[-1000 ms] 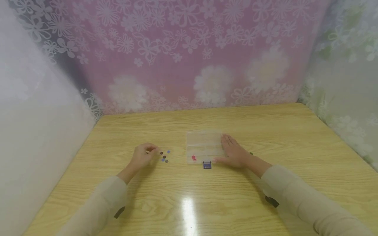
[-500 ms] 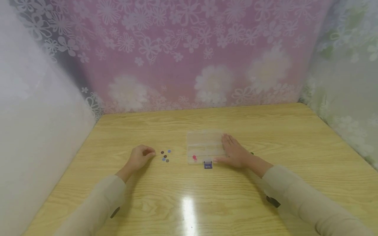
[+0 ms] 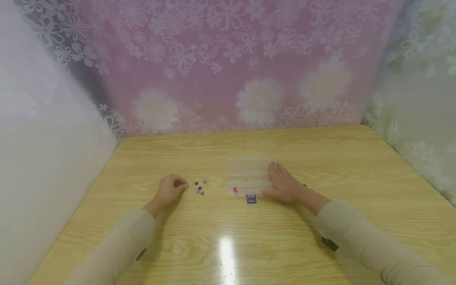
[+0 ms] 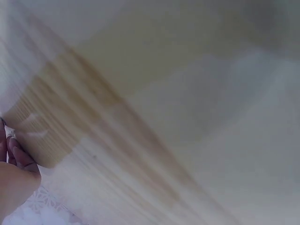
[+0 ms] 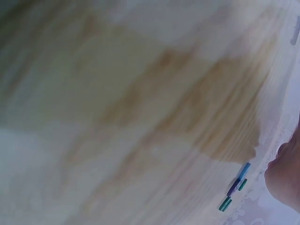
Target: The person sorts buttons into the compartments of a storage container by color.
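A clear plastic box (image 3: 249, 180) with long compartments lies at mid-table. Its front carries a dark blue latch (image 3: 251, 199), and red round pieces (image 3: 235, 190) show in its front left part. My right hand (image 3: 285, 184) lies along the box's right side, fingers straight, thumb at the front edge. Left of the box are several small flat discs (image 3: 200, 188), dark, blue and grey. My left hand (image 3: 170, 190) is just left of them, thumb and forefinger tips together; I cannot tell whether something small is between them. In the left wrist view, its fingers (image 4: 18, 157) show at the left edge.
Blue, purple and green pieces (image 5: 236, 183) lie near the right hand in the right wrist view. In the head view a dark green piece (image 3: 304, 185) peeks out behind the right wrist. A flowered pink backdrop (image 3: 213, 79) rises behind the wooden table (image 3: 178, 253).
The left hand has drawn back slightly to the left, away from the discs, then stayed nearly still. The right hand keeps its place at the box, and the view has shifted slightly.
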`<act>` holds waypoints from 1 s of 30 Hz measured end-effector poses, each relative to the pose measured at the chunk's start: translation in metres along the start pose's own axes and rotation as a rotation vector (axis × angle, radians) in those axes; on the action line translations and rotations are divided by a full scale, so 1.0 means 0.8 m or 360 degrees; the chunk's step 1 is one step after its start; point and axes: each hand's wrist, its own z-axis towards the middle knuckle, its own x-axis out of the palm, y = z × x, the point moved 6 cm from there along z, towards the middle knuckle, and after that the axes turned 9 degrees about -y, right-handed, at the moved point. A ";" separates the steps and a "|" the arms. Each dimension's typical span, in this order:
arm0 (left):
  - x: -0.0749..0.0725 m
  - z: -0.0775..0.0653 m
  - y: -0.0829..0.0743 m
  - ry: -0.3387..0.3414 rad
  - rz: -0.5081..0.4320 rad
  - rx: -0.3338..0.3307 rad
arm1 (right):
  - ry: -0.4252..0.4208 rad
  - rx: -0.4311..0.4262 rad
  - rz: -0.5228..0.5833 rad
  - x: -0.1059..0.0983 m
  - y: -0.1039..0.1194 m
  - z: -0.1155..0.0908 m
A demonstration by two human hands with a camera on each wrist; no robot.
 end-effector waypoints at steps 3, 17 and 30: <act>0.001 0.000 0.000 0.0025 -0.0001 -0.0038 | -0.0003 0.0002 0.0000 0.000 0.000 0.000; 0.000 -0.003 -0.004 0.0072 0.0012 -0.0052 | -0.0009 -0.0017 0.0017 -0.002 0.002 -0.001; -0.003 -0.001 -0.003 0.0067 -0.0003 0.0014 | 0.0003 -0.0004 0.0015 -0.002 0.001 -0.001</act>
